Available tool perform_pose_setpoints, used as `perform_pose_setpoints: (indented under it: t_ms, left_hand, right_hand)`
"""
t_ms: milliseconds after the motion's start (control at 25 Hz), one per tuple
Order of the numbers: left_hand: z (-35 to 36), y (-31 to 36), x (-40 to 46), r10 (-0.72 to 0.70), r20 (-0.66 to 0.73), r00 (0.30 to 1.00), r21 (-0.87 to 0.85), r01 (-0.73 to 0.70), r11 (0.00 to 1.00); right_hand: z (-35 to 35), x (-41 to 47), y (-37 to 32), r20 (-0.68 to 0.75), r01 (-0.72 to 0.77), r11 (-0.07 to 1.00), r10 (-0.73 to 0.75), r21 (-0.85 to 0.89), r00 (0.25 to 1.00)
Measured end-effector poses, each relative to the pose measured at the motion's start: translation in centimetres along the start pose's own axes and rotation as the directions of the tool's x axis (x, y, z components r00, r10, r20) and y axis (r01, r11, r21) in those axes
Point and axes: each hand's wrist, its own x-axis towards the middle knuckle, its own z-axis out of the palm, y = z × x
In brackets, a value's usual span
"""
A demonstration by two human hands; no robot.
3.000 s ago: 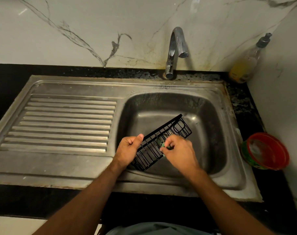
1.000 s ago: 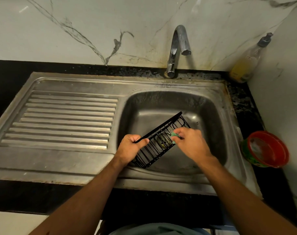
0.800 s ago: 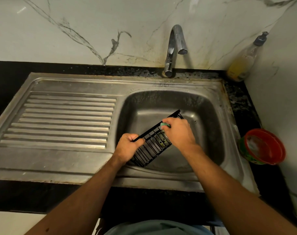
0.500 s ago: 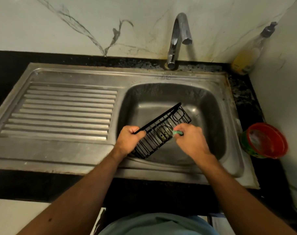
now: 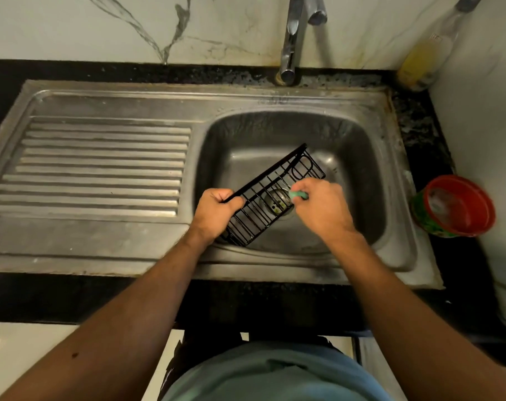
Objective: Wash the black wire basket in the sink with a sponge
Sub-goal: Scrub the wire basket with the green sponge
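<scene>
- The black wire basket (image 5: 270, 198) is held tilted over the bowl of the steel sink (image 5: 358, 157). Its far end points toward the back right, and its near end is low by the front wall of the bowl.
- The left hand (image 5: 215, 214) is closed in a fist around the top rail at the near left end of the basket. The fingertips are folded under and hidden.
- The right hand (image 5: 322, 209) pinches a small green sponge (image 5: 298, 195) and presses it on the right side wires of the basket. Only one edge of the sponge shows; the rest is inside the fingers.
- Through the wires I see the round drain (image 5: 276, 199) of the sink, with some dark bits on it that I cannot make out.
- The tap (image 5: 292, 39) stands behind the bowl. Its top is cut off by the upper edge of the view.
- A clear pump bottle (image 5: 425, 53) with yellow liquid stands in the back right corner of the black desk (image 5: 419, 120); its pump head is partly cut off.
- A red-rimmed tub (image 5: 454, 206) stands on the desk to the right of the sink, with something pale inside, too blurred to tell.
- The ribbed draining board (image 5: 101, 166) lies to the left of the bowl.
- Both forearms are bare, and a piece of a light blue shirt (image 5: 274, 374) shows at the bottom.
</scene>
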Motion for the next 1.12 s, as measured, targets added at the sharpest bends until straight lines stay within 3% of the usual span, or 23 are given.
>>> perform_pose_setpoints:
  t_ms: [200,400,480,680,800,880,960,1120]
  left_hand:
    - [-0.1,0.0,-0.1,-0.014,-0.009,1.000,-0.023,0.014,1.000]
    - [-0.2,-0.3,0.1,-0.038,-0.085,0.996,-0.147,0.025,0.989]
    - [-0.1,-0.3,0.1,-0.016,-0.083,0.996,-0.131,0.005,0.991]
    - [-0.1,-0.1,-0.2,-0.004,-0.046,0.999,-0.089,0.000,0.996]
    - [-0.1,-0.1,-0.2,-0.006,-0.034,0.999,-0.047,0.005,0.999]
    - [-0.1,-0.1,-0.1,0.000,-0.010,1.000,-0.037,0.000,0.999]
    - [-0.1,-0.2,-0.2,0.006,-0.007,1.000,-0.045,-0.006,0.999]
    - [-0.3,-0.2,-0.4,0.004,-0.045,0.999,-0.105,-0.009,0.994]
  right_hand:
    - [-0.5,1.3,-0.5,0.046,-0.027,0.994,0.022,0.104,0.999]
    - [-1.1,2.9,-2.4,-0.134,-0.013,0.930,0.067,0.368,0.989]
    - [-1.5,3.6,-3.0,-0.182,0.034,0.941,0.030,0.335,0.983]
    - [-1.9,2.6,-2.0,-0.008,0.040,0.995,-0.040,0.090,0.999]
    - [-3.2,1.6,-1.1,0.029,-0.010,0.999,0.011,-0.052,1.000]
    - [-3.2,2.3,-2.6,0.008,0.039,0.991,-0.039,-0.125,0.999]
    - [-2.6,3.5,-4.6,-0.022,0.096,0.989,-0.099,-0.110,0.995]
    - [-2.2,3.3,-5.1,-0.050,0.024,0.998,-0.027,-0.056,0.998]
